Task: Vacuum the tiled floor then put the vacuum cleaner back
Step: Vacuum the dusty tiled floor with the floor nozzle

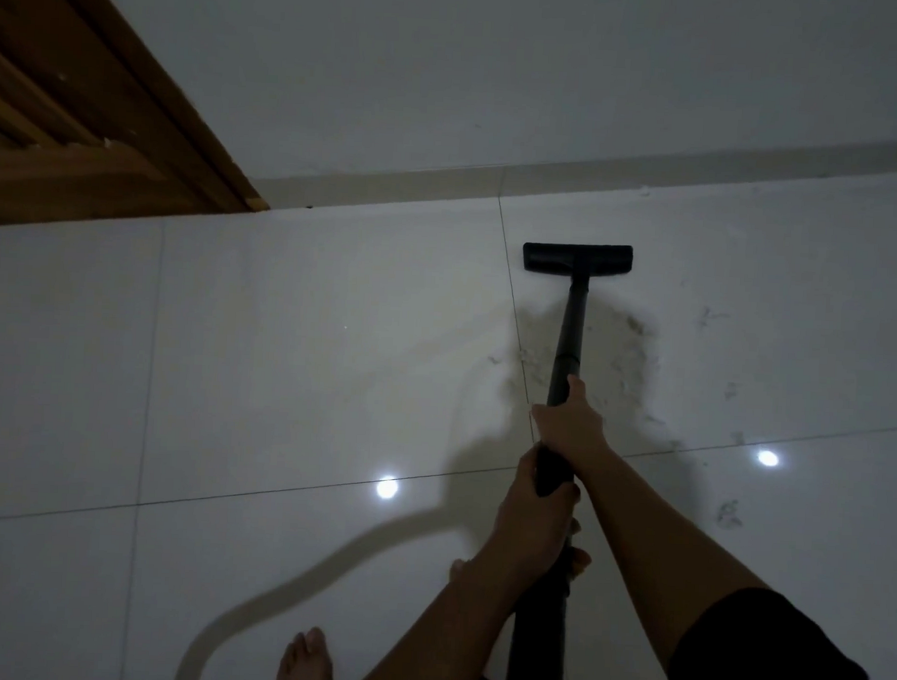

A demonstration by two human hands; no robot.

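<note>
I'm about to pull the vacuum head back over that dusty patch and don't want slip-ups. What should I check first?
1. Grip on the wand: right hand ahead, left hand behind, both curled round it. Ok.
2. Floor head flat on the tiled floor: looks flat. Ok.
3. Dust patch cleared: not ok, dust shows behind the head.
4. Bare foot off the wand's line: ok.
5. Hose and cord free: cannot tell, out of view.

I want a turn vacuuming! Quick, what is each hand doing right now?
Left hand: closed around the black vacuum wand, nearer the person.
Right hand: closed around the same wand, further toward the floor head.
</note>
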